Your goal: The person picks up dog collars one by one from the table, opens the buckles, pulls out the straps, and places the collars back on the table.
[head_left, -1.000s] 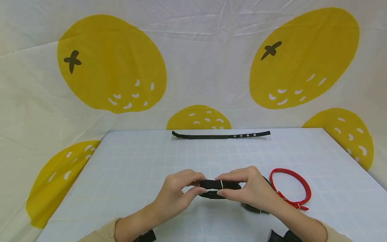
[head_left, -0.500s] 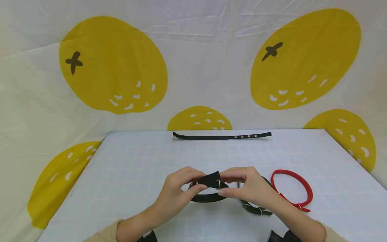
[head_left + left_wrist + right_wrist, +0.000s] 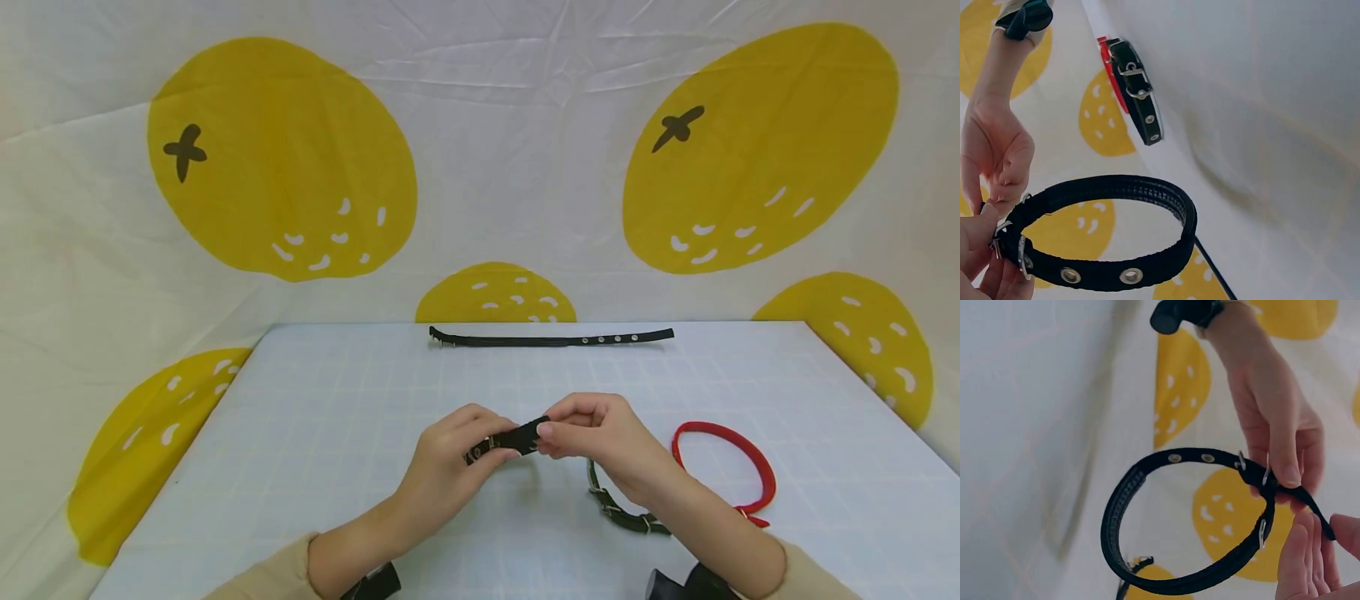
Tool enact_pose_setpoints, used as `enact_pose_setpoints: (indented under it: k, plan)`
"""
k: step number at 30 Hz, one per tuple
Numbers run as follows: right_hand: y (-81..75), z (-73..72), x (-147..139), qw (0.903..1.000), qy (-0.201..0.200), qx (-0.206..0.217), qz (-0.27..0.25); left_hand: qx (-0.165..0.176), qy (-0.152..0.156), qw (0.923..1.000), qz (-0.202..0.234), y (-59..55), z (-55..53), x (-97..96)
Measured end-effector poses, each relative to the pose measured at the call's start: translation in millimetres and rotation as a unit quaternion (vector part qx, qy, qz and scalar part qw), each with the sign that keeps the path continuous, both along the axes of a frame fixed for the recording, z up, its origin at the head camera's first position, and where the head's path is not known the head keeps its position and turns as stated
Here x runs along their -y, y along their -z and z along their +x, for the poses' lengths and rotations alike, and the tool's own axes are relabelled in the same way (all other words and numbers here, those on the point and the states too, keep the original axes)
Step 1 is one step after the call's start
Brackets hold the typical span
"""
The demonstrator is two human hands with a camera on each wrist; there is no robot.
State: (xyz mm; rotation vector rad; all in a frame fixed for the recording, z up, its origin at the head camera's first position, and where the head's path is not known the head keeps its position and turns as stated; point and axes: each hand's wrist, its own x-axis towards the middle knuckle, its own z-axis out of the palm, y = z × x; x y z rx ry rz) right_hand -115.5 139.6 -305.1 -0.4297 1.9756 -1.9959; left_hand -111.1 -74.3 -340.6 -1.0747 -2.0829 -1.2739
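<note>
Above the middle of the table, both hands hold a black collar (image 3: 517,437), its band closed into a loop. Silver eyelets and metal loops show on the band (image 3: 1100,275) in the left wrist view. My left hand (image 3: 450,454) pinches the collar beside its buckle (image 3: 1265,475). My right hand (image 3: 607,437) pinches the strap's free end between thumb and fingertips; in the right wrist view this tail (image 3: 1316,509) bends away from the loop. From the head, most of the loop is hidden.
To the right of the hands lie a dark green collar (image 3: 618,515) and a red collar (image 3: 767,479), partly behind the right forearm. Along the table's back edge stretches a black strap (image 3: 525,341) with eyelets. A patterned cloth (image 3: 517,167) hangs behind.
My right hand has moved from the loop's side to pinch the strap's tail. The collar has tilted up, so its loop no longer shows from the head. The collars on the table stay put.
</note>
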Motion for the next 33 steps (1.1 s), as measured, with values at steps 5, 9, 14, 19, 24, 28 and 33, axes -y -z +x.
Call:
enact_pose_setpoints:
  k: [5,9,14,19,24,28,33]
  plan:
    - [2.9,-4.2,1.0,0.9995,-0.005,-0.004,-0.031,-0.008,-0.012,0.9998,-0.012,1.3,-2.1,0.7]
    - [2.0,-4.7,-0.5,0.9986,-0.009,-0.004,-0.052,-0.012,-0.034,0.9991,-0.023,2.5,-3.9,1.1]
    - [2.4,-4.0,-2.2,0.998,-0.018,-0.004,-0.061,0.02,-0.048,0.9985,-0.019,4.9,-6.2,2.3]
    - [2.9,-3.5,-5.0,0.9978,-0.011,-0.02,-0.063,0.046,-0.024,0.9985,0.015,4.3,-8.1,3.3]
    - [0.5,-3.3,-7.8,0.9969,-0.007,-0.04,-0.068,0.036,-0.011,0.9989,0.027,1.8,-9.3,2.1]
    - [0.6,-1.8,-7.9,0.9968,-0.001,-0.036,-0.072,0.046,-0.003,0.9983,0.035,0.8,-8.2,2.0]
    - [1.3,-0.1,-7.9,0.998,0.022,-0.022,-0.055,0.094,0.002,0.9949,0.037,0.8,-5.5,0.5]
